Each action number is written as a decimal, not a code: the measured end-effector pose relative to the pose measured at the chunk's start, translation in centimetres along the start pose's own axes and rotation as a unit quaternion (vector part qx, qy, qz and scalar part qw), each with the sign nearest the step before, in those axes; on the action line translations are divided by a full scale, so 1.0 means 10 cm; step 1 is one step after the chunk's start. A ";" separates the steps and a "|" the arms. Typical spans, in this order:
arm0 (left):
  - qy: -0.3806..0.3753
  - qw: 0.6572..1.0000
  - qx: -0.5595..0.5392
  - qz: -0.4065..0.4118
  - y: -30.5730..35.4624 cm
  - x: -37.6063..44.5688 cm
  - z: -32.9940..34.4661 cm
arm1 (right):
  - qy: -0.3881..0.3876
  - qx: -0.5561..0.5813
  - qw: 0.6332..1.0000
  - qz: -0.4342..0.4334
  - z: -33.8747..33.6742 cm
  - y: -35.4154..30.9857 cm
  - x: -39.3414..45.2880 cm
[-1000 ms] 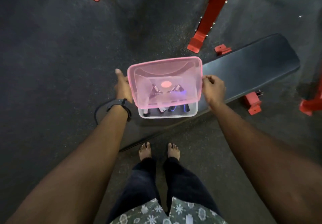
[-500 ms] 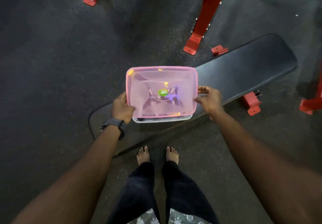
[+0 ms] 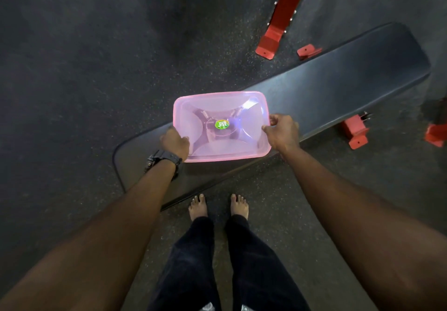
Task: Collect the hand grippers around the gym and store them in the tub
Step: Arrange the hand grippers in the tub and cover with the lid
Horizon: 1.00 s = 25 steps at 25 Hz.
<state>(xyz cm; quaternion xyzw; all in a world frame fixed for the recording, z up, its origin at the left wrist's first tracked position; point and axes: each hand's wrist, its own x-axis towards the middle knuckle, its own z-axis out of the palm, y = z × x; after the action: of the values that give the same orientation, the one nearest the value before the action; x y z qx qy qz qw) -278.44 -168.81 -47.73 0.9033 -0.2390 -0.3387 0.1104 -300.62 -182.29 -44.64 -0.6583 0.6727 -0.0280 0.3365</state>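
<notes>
A see-through pink lid point(image 3: 221, 107) with a green sticker in its middle lies flat over the clear tub, which it hides almost wholly. Dim shapes of hand grippers point(image 3: 208, 117) show through the lid. The tub stands on the near end of a black padded bench point(image 3: 338, 85). My left hand point(image 3: 174, 142), a black watch on its wrist, presses on the lid's left edge with curled fingers. My right hand point(image 3: 281, 130) grips the lid's right edge, thumb on top.
Red rack uprights and feet point(image 3: 278, 30) stand on the dark rubber floor behind the bench. More red feet point(image 3: 355, 131) lie at the right under the bench. My bare feet point(image 3: 219, 206) are just in front of the bench edge.
The lid has come down from a tilted position onto the tub and now covers it fully. Both hands followed it down along the side edges.
</notes>
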 end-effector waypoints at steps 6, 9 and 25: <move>0.013 1.000 -0.022 0.008 0.01 -0.05 0.01 | 0.039 0.050 0.997 0.045 0.08 0.03 0.01; 0.017 1.000 -0.015 0.015 0.06 -0.07 0.00 | 0.042 0.080 0.992 0.091 0.07 0.04 0.06; -0.019 0.955 -0.294 -0.020 -0.38 -0.07 0.04 | 0.047 0.012 0.999 -0.017 0.12 0.11 -0.22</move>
<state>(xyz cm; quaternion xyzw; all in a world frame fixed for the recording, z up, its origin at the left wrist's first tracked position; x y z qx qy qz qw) -277.86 -165.15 -49.03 0.8289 -0.1133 -0.4130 0.3598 -301.16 -179.62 -45.19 -0.6632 0.6763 -0.0728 0.3122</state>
